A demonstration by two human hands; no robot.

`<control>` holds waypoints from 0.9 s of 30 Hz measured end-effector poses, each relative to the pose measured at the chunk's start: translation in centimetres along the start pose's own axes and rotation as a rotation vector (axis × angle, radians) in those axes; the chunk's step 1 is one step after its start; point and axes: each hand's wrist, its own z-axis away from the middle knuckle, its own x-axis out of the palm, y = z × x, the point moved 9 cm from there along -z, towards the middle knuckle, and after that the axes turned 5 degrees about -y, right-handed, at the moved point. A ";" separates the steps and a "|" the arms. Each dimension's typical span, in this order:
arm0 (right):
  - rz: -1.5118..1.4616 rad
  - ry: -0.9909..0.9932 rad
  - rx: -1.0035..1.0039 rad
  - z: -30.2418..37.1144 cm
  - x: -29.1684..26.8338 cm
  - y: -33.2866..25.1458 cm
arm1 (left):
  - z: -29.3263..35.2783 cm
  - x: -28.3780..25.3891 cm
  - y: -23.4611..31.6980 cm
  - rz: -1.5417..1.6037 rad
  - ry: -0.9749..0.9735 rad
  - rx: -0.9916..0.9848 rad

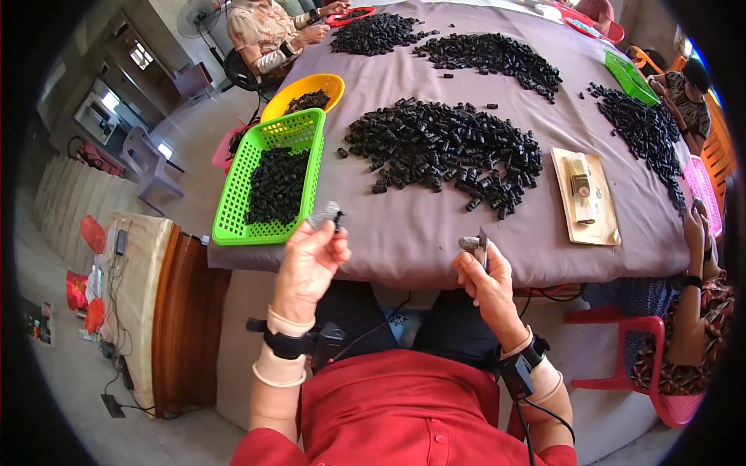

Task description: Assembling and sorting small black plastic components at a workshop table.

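My left hand (305, 262) is raised over the table's near edge, closed on a small black part (339, 220) pinched at its fingertips. One of its fingers has a grey covering (322, 213). In my right hand (491, 289) is a short dark blade (483, 238), pointing up; a grey covering also shows at a digit of this hand. The hands are apart. Left of my left hand, a green basket (317, 159) holds many black pieces. Beyond both hands lies a big heap of small black cylindrical parts (443, 144).
A yellow bowl (336, 87) of dark pieces stands behind the basket. Right of the heap lies a tan pad (602, 190) with a small block on it. More black heaps (497, 60) cover the far table. People sit along the left and right sides. A red chair (622, 349) stands at right.
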 end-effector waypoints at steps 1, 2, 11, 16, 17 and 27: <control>0.012 0.001 0.024 0.0 0.2 0.2 | 0.2 -0.5 1.0 -0.031 0.019 0.027; 0.012 0.004 0.034 0.2 0.1 0.3 | 0.4 -0.4 1.2 -0.048 0.027 0.047; 0.034 -0.023 0.017 0.4 0.5 0.7 | 1.4 3.3 0.1 -0.123 -0.065 0.092; 0.033 -0.029 0.007 0.4 0.3 0.8 | 1.1 3.8 0.3 -0.220 -0.059 0.137; 0.035 -0.034 0.011 0.4 0.3 0.7 | 1.2 3.4 0.7 -0.231 -0.019 0.137; 0.031 -0.046 -0.040 0.1 0.4 0.4 | -1.7 -3.3 13.7 -0.547 0.322 0.282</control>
